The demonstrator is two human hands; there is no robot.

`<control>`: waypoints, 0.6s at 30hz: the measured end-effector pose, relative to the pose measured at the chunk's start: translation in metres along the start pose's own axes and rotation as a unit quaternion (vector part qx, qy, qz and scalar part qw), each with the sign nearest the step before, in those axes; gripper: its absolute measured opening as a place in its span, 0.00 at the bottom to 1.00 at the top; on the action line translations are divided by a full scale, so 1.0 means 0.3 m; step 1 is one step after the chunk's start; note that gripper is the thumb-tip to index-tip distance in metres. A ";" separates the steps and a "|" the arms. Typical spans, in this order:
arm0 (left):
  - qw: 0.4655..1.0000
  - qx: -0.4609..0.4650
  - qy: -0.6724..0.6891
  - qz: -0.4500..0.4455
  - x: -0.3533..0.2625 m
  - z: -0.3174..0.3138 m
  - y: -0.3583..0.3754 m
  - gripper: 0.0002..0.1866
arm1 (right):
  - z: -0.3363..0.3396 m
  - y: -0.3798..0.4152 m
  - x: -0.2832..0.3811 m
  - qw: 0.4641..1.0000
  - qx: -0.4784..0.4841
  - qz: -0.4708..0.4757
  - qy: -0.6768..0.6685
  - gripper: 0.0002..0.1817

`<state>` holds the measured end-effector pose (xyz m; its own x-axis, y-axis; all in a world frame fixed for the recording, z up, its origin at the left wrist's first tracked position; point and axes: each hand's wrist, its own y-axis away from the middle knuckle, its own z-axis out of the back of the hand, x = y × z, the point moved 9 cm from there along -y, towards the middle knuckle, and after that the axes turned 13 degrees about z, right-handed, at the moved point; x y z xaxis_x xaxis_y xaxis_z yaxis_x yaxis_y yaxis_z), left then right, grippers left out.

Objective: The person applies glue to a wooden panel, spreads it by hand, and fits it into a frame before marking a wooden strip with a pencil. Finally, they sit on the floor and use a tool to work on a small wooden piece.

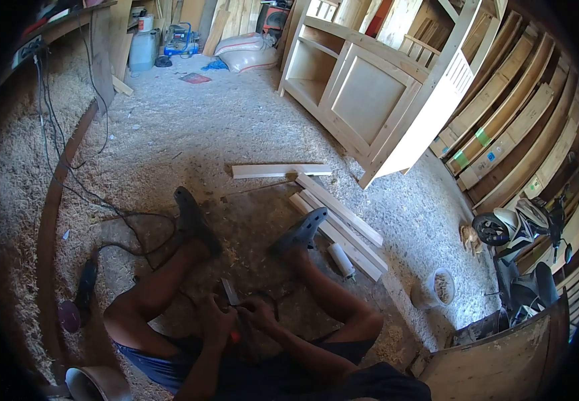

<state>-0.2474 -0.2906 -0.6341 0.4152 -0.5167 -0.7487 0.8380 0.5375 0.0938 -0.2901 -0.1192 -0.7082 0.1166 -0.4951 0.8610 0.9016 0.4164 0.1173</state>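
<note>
My left hand [216, 322] is closed low between my knees, at the base of a flat, pale blade-like piece [230, 292] that points away from me. A small red part [234, 337] shows just below the hands; whether it belongs to the same piece cannot be told. Beside it, my right hand [259, 315] has its fingers pinched together close to the lower end of that piece. What lies between those fingertips is hidden. Pale wood strips [341, 234] lie on the floor past my right foot, next to a white tube [341, 260].
An angle-grinder-like tool [86, 284] with a purplish disc and a cable lies at left. Another wood strip [281, 171] lies ahead. A wooden cabinet [369, 93] stands beyond. At right are a white bucket [434, 289] and a motorbike [523, 227]. Shavings cover the floor.
</note>
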 end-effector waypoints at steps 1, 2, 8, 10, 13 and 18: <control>1.000 0.008 -0.008 0.008 -0.005 0.005 0.001 0.29 | -0.005 0.006 -0.003 1.000 -0.007 0.006 0.003 0.17; 1.000 0.015 -0.014 0.016 -0.009 0.007 0.000 0.28 | -0.004 0.004 -0.008 1.000 -0.015 0.013 0.007 0.18; 1.000 0.013 -0.015 0.013 -0.033 0.022 0.006 0.28 | 0.003 -0.004 -0.006 0.999 -0.006 -0.001 -0.033 0.18; 1.000 0.016 -0.016 0.017 -0.036 0.028 0.007 0.28 | 0.001 0.000 0.008 1.000 0.002 0.010 -0.022 0.18; 0.999 0.021 -0.016 0.019 -0.024 0.019 0.006 0.29 | 0.000 -0.011 0.009 0.999 0.014 0.039 -0.035 0.17; 0.999 0.022 -0.027 0.022 -0.009 0.005 -0.001 0.29 | -0.010 -0.003 -0.015 0.999 0.012 0.000 -0.050 0.16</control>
<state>-0.2483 -0.2905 -0.6312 0.4688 -0.5291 -0.7074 0.8331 0.5309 0.1550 -0.2903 -0.1196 -0.7137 0.0729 -0.4180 0.9055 0.8916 0.4342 0.1286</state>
